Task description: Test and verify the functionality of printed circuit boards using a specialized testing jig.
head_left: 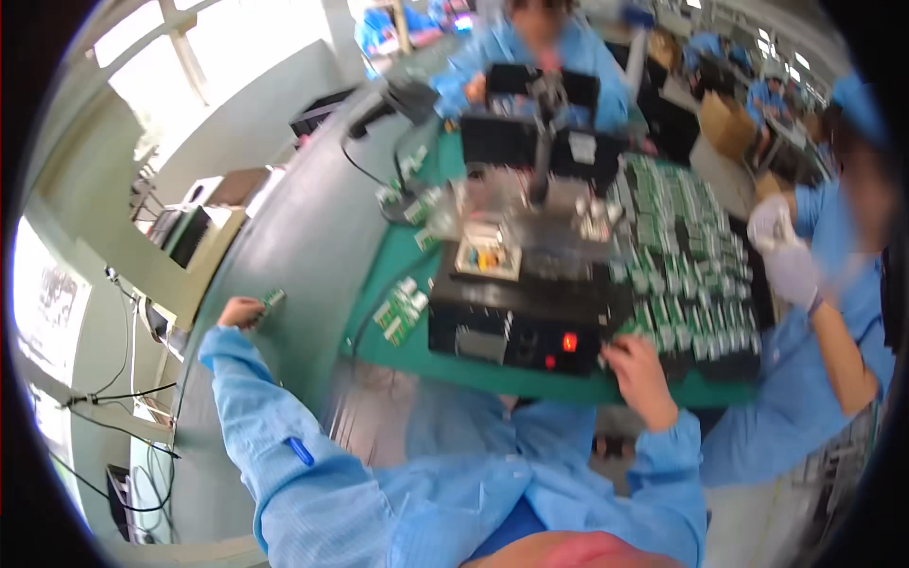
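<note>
At the left, over the bare grey-green bench, my left hand (241,312) pinches a small green circuit board (274,300) by its edge. My right hand (642,374) is at the front right corner of a black box-shaped device (516,327) with a lit red switch. Its fingers are drawn together, and I cannot make out what they hold. Just beyond them begins a large black tray (748,317) filled with rows of green boards (677,256). Several more boards (401,312) lie on the green mat, left of the device.
On the device sits a small tray (488,256) of coloured parts. Behind it rise a black stand (542,142) and dark bins (483,142). A lamp (402,99) stands at the back left. One person (540,47) sits opposite; another's gloved hands (788,251) are beside the tray.
</note>
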Tool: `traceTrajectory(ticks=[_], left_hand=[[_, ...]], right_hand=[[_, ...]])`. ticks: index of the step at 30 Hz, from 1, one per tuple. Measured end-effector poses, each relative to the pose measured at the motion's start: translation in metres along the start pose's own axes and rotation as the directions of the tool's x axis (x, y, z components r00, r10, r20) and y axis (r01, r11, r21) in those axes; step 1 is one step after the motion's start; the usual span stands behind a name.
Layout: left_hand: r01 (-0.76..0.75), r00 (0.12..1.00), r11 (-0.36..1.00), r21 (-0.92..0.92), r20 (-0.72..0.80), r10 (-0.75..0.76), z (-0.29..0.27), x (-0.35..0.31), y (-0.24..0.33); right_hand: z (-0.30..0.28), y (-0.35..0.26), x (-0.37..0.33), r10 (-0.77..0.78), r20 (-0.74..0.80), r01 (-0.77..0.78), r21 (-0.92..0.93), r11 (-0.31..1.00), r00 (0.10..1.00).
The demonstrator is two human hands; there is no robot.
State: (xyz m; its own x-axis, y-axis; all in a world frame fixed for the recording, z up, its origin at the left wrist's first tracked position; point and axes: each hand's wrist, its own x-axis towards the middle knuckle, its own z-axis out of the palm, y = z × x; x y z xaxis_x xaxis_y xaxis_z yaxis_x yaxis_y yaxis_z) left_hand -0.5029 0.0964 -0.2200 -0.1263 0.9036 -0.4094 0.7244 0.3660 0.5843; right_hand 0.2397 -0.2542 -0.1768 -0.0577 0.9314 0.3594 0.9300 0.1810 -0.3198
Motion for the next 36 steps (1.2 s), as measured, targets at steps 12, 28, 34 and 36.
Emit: traceTrajectory(ticks=[12,28,34,36], left_hand=[[-0.304,0.951,0.922,-0.242,-0.14,0.277,0.015,-0.073,0.062],[-0.515,0.85,0.739,-0.435,-0.148,0.505,0.058,-0.111,0.144],[-0.539,0.833,0.686,-0.489,-0.189,0.52,0.066,-0.112,0.157],[-0.545,0.829,0.681,-0.49,-0.191,0.526,0.068,-0.115,0.166]], right_hand=[[-0.003,-0.025,-0.003,-0.037,-0.077,0.039,0.028,0.999,0.996],[0.014,-0.023,-0.011,0.054,-0.094,-0.049,0.057,0.997,0.994],[0.031,-0.019,-0.017,0.091,-0.18,-0.076,0.085,0.993,0.979],[0.035,-0.018,-0.019,0.103,-0.214,-0.086,0.089,0.992,0.971]])
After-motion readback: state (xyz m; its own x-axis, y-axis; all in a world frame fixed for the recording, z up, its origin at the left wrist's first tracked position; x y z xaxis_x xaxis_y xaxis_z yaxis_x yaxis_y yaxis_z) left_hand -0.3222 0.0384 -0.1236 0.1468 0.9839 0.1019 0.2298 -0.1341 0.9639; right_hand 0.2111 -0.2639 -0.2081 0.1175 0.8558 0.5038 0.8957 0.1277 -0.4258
